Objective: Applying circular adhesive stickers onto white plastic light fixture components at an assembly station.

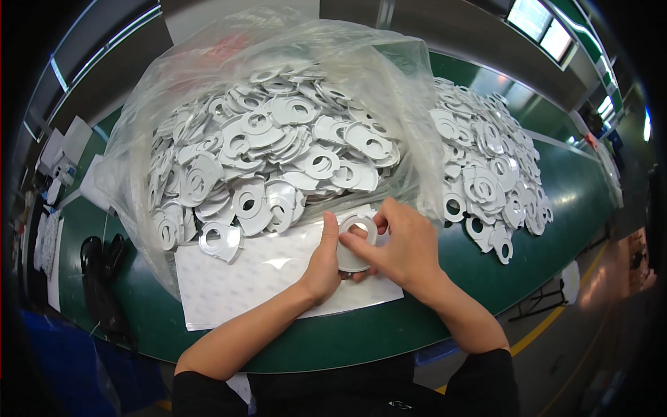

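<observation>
Between my two hands is a white plastic part (pixel 356 263), a rounded flat piece with a large round hole. My left hand (pixel 324 267) grips it from the left and below, thumb up and fingers behind it. From the right, my right hand (pixel 406 247) pinches its edge, with the thumb lying across the face near the hole. Under both hands lies a stack of white sheets (pixel 243 292) with a faint repeated print. Just beyond, a large heap of similar white plastic parts (pixel 253 167) spills from an open clear plastic bag (pixel 410 76).
A second heap of white parts (pixel 490 174) rests on the green table (pixel 333 347) to the right. At the left lie a black object (pixel 101 285) and some white items (pixel 66 170). The table's curved front edge runs close to my body.
</observation>
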`<state>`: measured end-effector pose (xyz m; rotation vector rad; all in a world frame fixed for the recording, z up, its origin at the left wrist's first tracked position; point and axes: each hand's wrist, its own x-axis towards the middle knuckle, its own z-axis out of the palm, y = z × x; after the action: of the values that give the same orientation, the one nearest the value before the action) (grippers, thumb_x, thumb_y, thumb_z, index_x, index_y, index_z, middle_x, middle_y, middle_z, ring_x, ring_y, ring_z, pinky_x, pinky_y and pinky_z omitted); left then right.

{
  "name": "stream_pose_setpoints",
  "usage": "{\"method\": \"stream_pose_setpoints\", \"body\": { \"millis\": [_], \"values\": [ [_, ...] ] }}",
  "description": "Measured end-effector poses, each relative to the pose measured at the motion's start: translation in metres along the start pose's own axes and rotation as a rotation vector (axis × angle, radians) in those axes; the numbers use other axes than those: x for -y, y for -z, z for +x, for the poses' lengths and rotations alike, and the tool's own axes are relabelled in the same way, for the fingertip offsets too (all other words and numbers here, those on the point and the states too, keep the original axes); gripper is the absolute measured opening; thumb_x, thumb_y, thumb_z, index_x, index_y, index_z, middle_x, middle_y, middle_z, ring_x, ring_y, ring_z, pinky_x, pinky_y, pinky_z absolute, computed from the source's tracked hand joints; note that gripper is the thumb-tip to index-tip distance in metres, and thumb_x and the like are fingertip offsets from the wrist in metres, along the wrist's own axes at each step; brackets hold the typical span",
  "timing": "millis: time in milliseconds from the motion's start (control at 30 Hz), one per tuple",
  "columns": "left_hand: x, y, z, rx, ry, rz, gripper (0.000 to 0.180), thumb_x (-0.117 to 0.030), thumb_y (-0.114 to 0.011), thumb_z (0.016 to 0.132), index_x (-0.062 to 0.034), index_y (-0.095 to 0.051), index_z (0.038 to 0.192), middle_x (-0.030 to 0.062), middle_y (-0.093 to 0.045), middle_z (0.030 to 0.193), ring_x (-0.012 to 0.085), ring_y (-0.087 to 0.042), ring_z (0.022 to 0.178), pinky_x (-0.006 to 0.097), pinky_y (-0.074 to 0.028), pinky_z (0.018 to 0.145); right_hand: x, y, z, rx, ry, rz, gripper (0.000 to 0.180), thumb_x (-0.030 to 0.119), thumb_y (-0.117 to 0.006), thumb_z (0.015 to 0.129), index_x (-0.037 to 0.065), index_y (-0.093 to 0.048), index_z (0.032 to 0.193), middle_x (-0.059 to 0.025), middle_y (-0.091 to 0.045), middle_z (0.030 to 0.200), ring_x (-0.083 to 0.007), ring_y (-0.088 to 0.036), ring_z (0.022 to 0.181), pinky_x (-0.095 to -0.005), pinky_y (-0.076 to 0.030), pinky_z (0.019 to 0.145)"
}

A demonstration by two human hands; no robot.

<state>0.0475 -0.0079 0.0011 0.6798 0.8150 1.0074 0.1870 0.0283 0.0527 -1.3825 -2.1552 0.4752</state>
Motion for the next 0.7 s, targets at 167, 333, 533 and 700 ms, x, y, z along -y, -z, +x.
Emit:
{"method": "stream_pose_setpoints", "body": {
  "millis": [167, 333, 533, 700],
  "values": [
    [-0.006, -0.001, 0.000, -0.052, 0.066, -0.148, 0.074, -0.071, -0.008, 0.088, -0.0101, -0.049, 0.096, 0.0086, -0.059, 0.079, 0.0180, -0.056, 0.064, 0.024, -0.036, 0.051, -0.008, 0.006, -0.002, 0.029, 0.087, 0.045, 0.038, 0.035, -0.074, 0.073, 0.006, -0.050, 0.074, -0.0058, -0.055, 0.068, -0.0250, -0.057, 0.068, -0.0389, -0.043, 0.055],
    [-0.012, 0.001, -0.001, 0.031, 0.105, -0.171, 0.073, -0.072, -0.009, 0.087, -0.0090, -0.046, 0.092, 0.0133, -0.058, 0.077, 0.0225, -0.059, 0.065, 0.027, -0.036, 0.049, -0.017, 0.006, -0.002, 0.112, 0.014, 0.191, 0.021, 0.021, -0.065, 0.081, 0.004, -0.055, 0.077, -0.0105, -0.060, 0.070, -0.0297, -0.060, 0.068, -0.0403, -0.045, 0.058],
    [-0.015, 0.002, 0.000, 0.036, 0.148, -0.184, 0.073, -0.072, -0.009, 0.087, -0.0093, -0.045, 0.091, 0.0150, -0.058, 0.077, 0.0238, -0.059, 0.064, 0.027, -0.036, 0.047, -0.019, -0.005, -0.002, 0.033, -0.003, 0.176, 0.019, 0.020, -0.059, 0.084, 0.002, -0.056, 0.077, -0.0139, -0.062, 0.069, -0.0310, -0.061, 0.063, -0.0409, -0.045, 0.056],
    [-0.012, 0.008, 0.001, 0.073, 0.123, -0.207, 0.072, -0.071, -0.010, 0.088, -0.0096, -0.046, 0.093, 0.0155, -0.059, 0.079, 0.0252, -0.061, 0.066, 0.027, -0.038, 0.048, -0.023, -0.008, 0.004, 0.122, -0.090, 0.377, 0.019, 0.019, -0.059, 0.085, 0.001, -0.056, 0.078, -0.0099, -0.059, 0.065, -0.0204, -0.059, 0.059, -0.0341, -0.044, 0.054]
  ]
}}
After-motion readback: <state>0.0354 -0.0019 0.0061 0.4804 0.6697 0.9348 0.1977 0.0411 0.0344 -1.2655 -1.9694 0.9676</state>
